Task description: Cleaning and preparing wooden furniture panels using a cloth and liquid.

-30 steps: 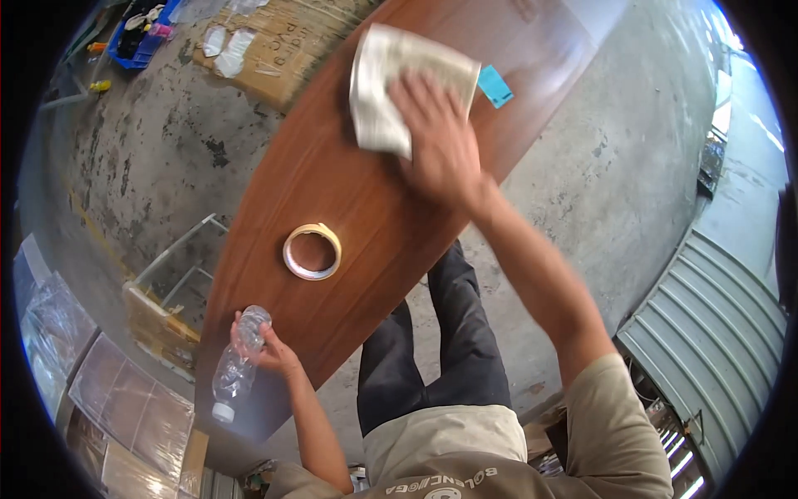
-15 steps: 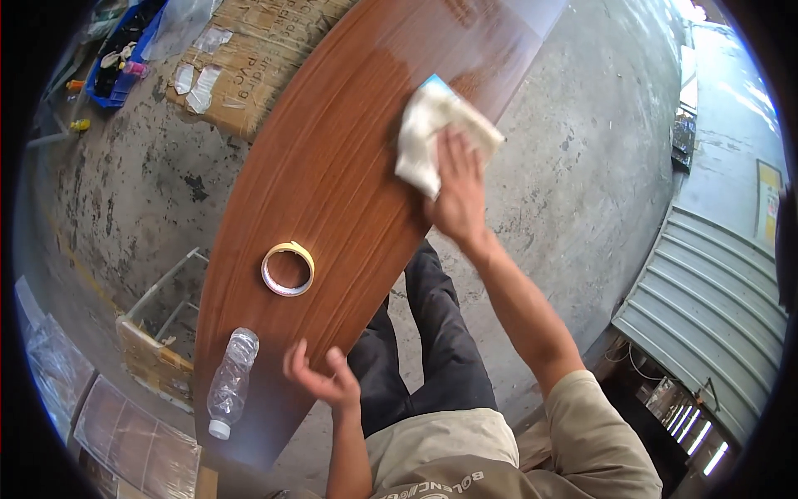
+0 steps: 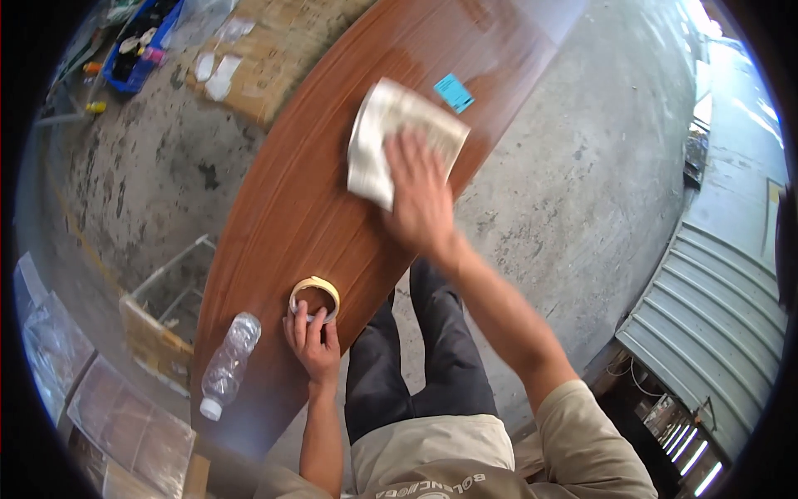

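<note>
A long, glossy brown wood-grain panel [image 3: 274, 224] with a curved edge stretches away in front of me. On its far half, my right hand [image 3: 416, 187] holds a folded off-white cloth [image 3: 374, 141] against the surface, fingers laid along it and slightly blurred. A light blue label [image 3: 454, 92] lies on the panel just beyond the cloth. Closer in, the fingers of my left hand [image 3: 314, 345] are closed on the near rim of a roll of cream masking tape [image 3: 320, 283]. To the left of that hand, a clear plastic bottle [image 3: 230, 366] with a white cap lies on its side.
Flattened cardboard [image 3: 266, 62] is at the far left, beside a blue crate [image 3: 137, 50] of odds and ends. A pale metal frame [image 3: 170, 274] and plastic-wrapped packages [image 3: 133, 407] stand left of the panel. Corrugated metal sheeting [image 3: 706, 324] lies at the right.
My right hand has slid the cloth leftward, uncovering the blue label. The left hand has reached forward and taken hold of the tape roll, which now sits nearer to me.
</note>
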Available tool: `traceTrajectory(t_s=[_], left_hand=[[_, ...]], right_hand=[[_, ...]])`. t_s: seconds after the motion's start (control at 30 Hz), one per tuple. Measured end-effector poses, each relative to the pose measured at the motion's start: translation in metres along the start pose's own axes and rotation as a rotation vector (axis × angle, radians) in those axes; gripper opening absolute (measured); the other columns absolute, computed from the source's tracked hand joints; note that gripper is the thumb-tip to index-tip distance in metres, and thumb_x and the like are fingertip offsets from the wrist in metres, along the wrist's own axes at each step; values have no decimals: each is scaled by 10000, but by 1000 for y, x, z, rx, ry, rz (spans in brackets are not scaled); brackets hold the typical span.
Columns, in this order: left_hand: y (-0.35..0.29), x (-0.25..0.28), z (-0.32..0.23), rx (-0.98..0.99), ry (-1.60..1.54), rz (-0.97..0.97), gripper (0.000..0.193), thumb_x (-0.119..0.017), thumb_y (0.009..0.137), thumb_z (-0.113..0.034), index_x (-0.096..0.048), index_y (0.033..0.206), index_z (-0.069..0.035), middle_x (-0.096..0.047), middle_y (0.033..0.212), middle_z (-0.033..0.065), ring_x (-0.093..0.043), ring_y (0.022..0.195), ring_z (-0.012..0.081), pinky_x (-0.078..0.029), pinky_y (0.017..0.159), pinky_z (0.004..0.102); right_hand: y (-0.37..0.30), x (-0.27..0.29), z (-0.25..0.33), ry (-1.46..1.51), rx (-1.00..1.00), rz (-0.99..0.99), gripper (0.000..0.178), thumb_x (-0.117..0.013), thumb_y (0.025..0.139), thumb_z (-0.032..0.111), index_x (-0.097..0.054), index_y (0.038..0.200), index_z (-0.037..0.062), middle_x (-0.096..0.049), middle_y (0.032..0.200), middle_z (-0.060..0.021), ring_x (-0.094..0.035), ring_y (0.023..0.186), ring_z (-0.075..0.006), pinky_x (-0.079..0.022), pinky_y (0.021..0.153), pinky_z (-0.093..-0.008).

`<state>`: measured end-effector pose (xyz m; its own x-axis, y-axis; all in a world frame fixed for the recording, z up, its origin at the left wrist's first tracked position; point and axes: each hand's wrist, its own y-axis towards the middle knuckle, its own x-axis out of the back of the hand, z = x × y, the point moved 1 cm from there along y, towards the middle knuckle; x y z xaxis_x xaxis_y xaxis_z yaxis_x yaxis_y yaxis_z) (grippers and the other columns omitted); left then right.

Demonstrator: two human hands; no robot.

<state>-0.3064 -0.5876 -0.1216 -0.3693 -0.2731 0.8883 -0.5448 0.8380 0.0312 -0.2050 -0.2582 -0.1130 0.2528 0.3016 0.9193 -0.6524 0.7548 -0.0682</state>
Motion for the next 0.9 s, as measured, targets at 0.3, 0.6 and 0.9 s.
traceTrajectory(t_s=[0.3,0.6,0.9], left_hand=[[-138,61,-52,445,-43,137,300,-832,887,-314,-663,1029,-111,-699,967,27,-599,1033,311,-424,920,486],[-126,96,-2,1201,-495,-463,413,-559,1094,-219,-565,1469,-45,-670,865,-17,-549,704,104,-427,624,275],[-38,105,-7,1005,-390,-450,1162,-946,736,-341,-248,1619,-50,-366,1553,177,-392,1426,346,-374,1154,458]], right_hand=[[-107,-43,73,162,503,481,882,-638,838,236,-304,1649,148,-276,1724,-58,-260,1585,-267,-146,1299,-513],[129,-16,-6,-225,215,-282,744,-618,911,233,-373,1566,-21,-402,1613,-248,-362,1500,-435,-287,1226,-568],[7,-47,99,81,624,342,809,-635,904,229,-311,1631,89,-328,1691,-110,-286,1569,-291,-197,1284,-532]])
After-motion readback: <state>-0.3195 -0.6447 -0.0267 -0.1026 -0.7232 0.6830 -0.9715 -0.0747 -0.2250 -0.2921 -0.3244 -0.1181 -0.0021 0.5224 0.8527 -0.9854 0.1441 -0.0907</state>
